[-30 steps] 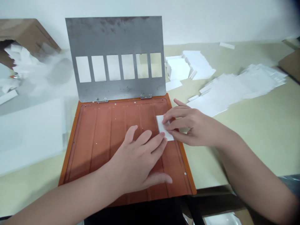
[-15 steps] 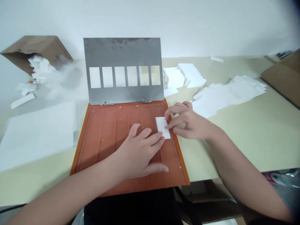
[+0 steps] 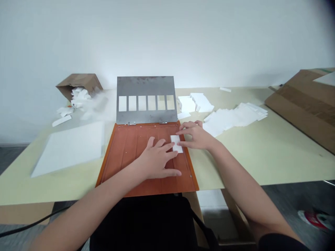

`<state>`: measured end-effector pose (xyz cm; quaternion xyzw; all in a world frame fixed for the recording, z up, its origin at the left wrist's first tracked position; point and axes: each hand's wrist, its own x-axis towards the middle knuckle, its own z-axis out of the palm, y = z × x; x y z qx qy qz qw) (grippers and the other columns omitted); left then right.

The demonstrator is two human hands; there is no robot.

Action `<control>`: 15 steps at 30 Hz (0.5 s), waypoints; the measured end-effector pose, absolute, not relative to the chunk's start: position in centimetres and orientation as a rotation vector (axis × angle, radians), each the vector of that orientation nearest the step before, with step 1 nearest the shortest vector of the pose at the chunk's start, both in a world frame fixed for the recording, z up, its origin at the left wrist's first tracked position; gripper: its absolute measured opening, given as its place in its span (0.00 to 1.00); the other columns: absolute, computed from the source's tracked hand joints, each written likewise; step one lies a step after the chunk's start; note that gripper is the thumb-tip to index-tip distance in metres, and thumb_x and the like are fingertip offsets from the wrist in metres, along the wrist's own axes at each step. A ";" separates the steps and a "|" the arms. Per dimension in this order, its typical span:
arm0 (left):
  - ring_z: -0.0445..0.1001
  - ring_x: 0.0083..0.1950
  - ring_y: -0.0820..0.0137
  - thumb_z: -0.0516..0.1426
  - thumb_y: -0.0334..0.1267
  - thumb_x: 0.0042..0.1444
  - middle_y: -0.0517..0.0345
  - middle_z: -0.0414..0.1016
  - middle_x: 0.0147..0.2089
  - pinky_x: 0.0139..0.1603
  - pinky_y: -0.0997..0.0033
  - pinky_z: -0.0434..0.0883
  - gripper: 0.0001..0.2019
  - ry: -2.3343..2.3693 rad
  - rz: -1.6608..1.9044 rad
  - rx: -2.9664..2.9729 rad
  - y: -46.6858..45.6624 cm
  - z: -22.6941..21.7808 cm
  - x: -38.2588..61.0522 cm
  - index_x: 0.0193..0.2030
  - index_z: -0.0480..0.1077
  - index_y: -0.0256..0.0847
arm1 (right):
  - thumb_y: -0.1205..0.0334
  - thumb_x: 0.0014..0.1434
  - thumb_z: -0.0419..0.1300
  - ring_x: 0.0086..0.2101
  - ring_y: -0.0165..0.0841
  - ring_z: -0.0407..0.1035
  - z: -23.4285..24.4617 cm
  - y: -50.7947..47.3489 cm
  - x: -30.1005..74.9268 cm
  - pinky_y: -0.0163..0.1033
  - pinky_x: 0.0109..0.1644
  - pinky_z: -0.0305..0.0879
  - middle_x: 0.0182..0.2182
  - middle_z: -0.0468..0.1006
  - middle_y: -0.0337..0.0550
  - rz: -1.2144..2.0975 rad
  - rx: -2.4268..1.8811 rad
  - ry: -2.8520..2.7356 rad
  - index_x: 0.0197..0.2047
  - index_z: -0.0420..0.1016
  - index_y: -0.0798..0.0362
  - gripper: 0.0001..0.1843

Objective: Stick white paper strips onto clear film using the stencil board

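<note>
Your right hand (image 3: 196, 136) closes its fingers narrowly on a white card (image 3: 176, 143) on the orange tray (image 3: 115, 157); your left hand (image 3: 155, 161) lies spread beside it. The hinged steel plate (image 3: 145, 85) stands open, and white blanks (image 3: 230, 118) lie piled on the counter (image 3: 261, 157).

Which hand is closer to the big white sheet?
The left hand is nearer, lying on the orange board right of the sheet. The right hand is farther, beyond the left hand, at the board's right edge.
</note>
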<state>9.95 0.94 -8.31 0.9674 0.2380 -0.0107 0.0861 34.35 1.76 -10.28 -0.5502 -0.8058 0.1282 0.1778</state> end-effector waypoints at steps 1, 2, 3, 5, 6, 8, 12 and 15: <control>0.59 0.67 0.45 0.48 0.66 0.62 0.45 0.61 0.71 0.62 0.29 0.52 0.33 0.771 -0.029 2.909 0.2 -8.0 10.1 0.62 0.69 0.45 | 0.42 0.53 0.65 0.48 0.45 0.68 -10.2 1.7 34.1 0.56 0.54 0.48 0.49 0.75 0.48 0.370 -1.585 -2.300 0.47 0.81 0.48 0.24; 0.59 0.68 0.44 0.48 0.64 0.63 0.44 0.58 0.72 0.62 0.30 0.53 0.32 0.860 -0.010 2.943 -0.7 -7.7 10.3 0.63 0.69 0.44 | 0.41 0.51 0.66 0.48 0.46 0.68 -10.2 1.6 34.0 0.56 0.55 0.48 0.49 0.75 0.48 0.385 -1.611 -2.312 0.47 0.81 0.47 0.25; 0.58 0.68 0.44 0.50 0.62 0.63 0.43 0.57 0.73 0.62 0.32 0.54 0.32 0.961 0.057 2.990 -2.0 -7.4 10.5 0.64 0.67 0.42 | 0.41 0.50 0.67 0.48 0.46 0.68 -10.2 1.5 33.8 0.56 0.55 0.48 0.49 0.75 0.48 0.402 -1.636 -2.311 0.47 0.81 0.47 0.25; 0.61 0.67 0.48 0.53 0.55 0.65 0.38 0.61 0.70 0.62 0.41 0.58 0.30 1.064 0.279 3.077 -5.2 -7.2 11.0 0.67 0.63 0.36 | 0.43 0.49 0.68 0.49 0.46 0.67 -10.1 1.4 33.6 0.56 0.56 0.49 0.50 0.74 0.47 0.431 -1.667 -2.292 0.46 0.80 0.48 0.25; 0.63 0.65 0.51 0.53 0.52 0.66 0.39 0.65 0.68 0.60 0.45 0.61 0.28 1.012 0.424 3.098 -7.0 -7.5 11.2 0.65 0.64 0.35 | 0.43 0.49 0.68 0.49 0.46 0.67 -10.1 1.4 33.5 0.55 0.56 0.49 0.50 0.74 0.47 0.440 -1.670 -2.286 0.46 0.80 0.48 0.25; 0.72 0.54 0.59 0.50 0.52 0.67 0.48 0.75 0.57 0.53 0.54 0.65 0.23 0.670 0.607 3.053 -10.8 -9.4 11.7 0.59 0.69 0.40 | 0.41 0.48 0.68 0.50 0.46 0.66 -10.1 1.4 33.4 0.54 0.55 0.51 0.51 0.74 0.47 0.458 -1.663 -2.285 0.45 0.79 0.47 0.26; 0.74 0.31 0.70 0.55 0.54 0.62 0.60 0.77 0.29 0.37 0.65 0.67 0.16 0.244 0.109 2.870 -15.0 -17.4 12.2 0.36 0.75 0.45 | 0.40 0.49 0.67 0.53 0.46 0.63 -10.1 1.3 33.2 0.54 0.56 0.51 0.54 0.72 0.45 0.487 -1.661 -2.288 0.48 0.77 0.45 0.27; 0.79 0.41 0.61 0.62 0.43 0.57 0.52 0.80 0.38 0.44 0.58 0.72 0.09 0.724 -0.195 2.897 -13.3 -22.1 11.5 0.37 0.78 0.40 | 0.36 0.46 0.67 0.55 0.48 0.61 -10.0 1.1 33.1 0.55 0.58 0.49 0.56 0.70 0.46 0.474 -1.668 -2.290 0.54 0.74 0.44 0.36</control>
